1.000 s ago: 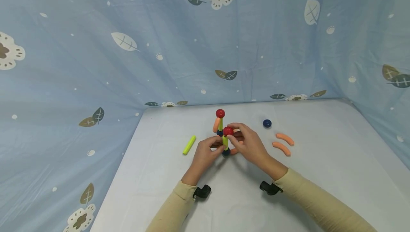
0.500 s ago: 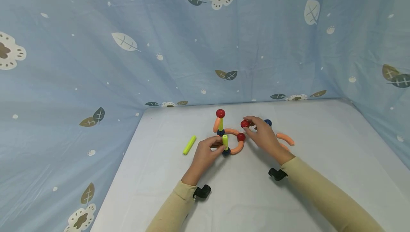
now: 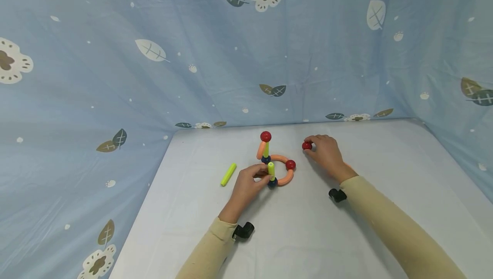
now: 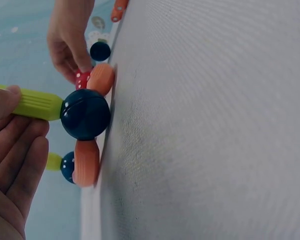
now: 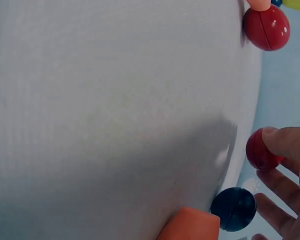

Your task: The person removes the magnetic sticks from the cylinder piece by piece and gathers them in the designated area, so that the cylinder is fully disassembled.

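Observation:
My left hand (image 3: 246, 187) pinches a yellow-green magnetic rod (image 3: 271, 172) that stands upright on a navy ball (image 3: 272, 182). That ball belongs to a ring of curved orange sticks (image 3: 286, 179) with a red ball (image 3: 290, 164) on its right side. At the ring's far side, a second rod (image 3: 266, 149) rises with a red ball (image 3: 265, 136) on top and a curved orange piece hanging beside it. Off to the right, my right hand (image 3: 327, 155) holds another red ball (image 3: 306, 146) between thumb and fingers. Close by its fingertips is a loose navy ball (image 5: 234, 209).
A loose yellow-green rod (image 3: 228, 174) lies left of the ring. Under the right forearm, orange curved sticks (image 3: 348, 166) are mostly hidden. The white table (image 3: 285, 232) meets a blue patterned cloth (image 3: 215, 78) at its back edge.
My right hand has lifted the red ball off the near rod and carried it right, toward the loose navy ball. My left hand stays on the rod.

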`<action>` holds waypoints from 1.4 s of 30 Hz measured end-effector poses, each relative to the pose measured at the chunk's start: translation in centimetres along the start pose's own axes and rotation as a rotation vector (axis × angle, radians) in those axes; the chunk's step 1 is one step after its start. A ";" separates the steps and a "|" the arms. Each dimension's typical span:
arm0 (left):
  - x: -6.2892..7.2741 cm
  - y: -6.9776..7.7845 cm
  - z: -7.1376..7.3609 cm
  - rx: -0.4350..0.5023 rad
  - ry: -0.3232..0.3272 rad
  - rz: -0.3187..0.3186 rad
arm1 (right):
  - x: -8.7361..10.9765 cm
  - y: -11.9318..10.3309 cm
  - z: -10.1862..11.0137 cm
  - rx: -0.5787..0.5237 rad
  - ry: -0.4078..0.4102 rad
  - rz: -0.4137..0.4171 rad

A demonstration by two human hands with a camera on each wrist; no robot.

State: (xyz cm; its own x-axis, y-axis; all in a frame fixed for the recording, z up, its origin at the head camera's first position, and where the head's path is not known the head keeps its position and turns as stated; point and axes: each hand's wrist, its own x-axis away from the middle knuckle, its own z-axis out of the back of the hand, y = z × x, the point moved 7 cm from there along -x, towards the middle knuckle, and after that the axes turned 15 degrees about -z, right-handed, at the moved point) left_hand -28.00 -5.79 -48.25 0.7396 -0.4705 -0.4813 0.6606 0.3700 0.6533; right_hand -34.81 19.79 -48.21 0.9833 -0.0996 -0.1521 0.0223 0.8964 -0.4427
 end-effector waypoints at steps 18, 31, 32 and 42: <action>0.0 -0.1 -0.1 0.006 -0.005 -0.011 | 0.3 0.6 -0.7 0.059 -0.056 -0.056; 0.1 -0.1 0.0 0.004 0.000 -0.009 | 1.5 0.5 0.5 -0.019 0.031 0.002; 0.0 -0.1 0.0 0.005 -0.001 -0.008 | 1.5 0.5 0.6 -0.025 0.038 0.008; 0.1 0.0 0.0 0.008 0.002 -0.011 | 2.9 -1.0 1.2 -0.106 0.049 0.068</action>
State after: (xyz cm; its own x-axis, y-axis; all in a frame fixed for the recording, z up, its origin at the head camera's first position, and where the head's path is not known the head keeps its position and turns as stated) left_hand -27.94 -5.86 -48.25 0.7325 -0.4729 -0.4896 0.6676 0.3581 0.6528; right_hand -31.72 19.16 -47.13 0.9719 -0.0636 -0.2267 -0.0658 0.8511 -0.5208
